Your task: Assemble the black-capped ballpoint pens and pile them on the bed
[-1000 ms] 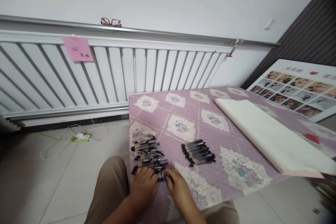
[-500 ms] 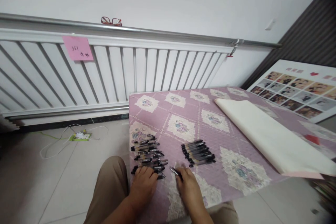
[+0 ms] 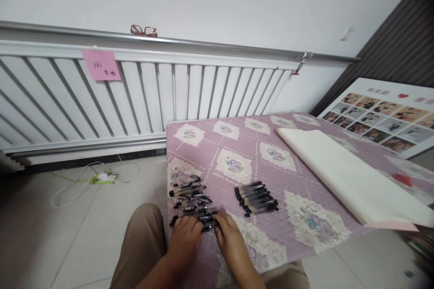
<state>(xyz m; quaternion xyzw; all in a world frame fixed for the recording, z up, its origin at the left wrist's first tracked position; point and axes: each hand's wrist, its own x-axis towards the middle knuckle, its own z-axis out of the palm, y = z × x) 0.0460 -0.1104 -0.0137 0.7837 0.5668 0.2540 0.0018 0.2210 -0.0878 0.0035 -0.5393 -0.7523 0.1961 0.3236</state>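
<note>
Fingers: left hand [image 3: 185, 237] atop slim black-and-clear plastic pens [image 3: 194, 201], likely steadying them; right hand [image 3: 233, 237] at pen ends; both grips unclear.

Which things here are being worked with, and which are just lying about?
Seemingly in use: left pen group, with left hand over it and right hand at its edge; right pen row.
Seemingly unrelated: cream sheet, glasses, power strip, photo board.

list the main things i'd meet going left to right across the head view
Pink note → glasses → looser group of pens → neater row of pens → cream sheet.
</note>
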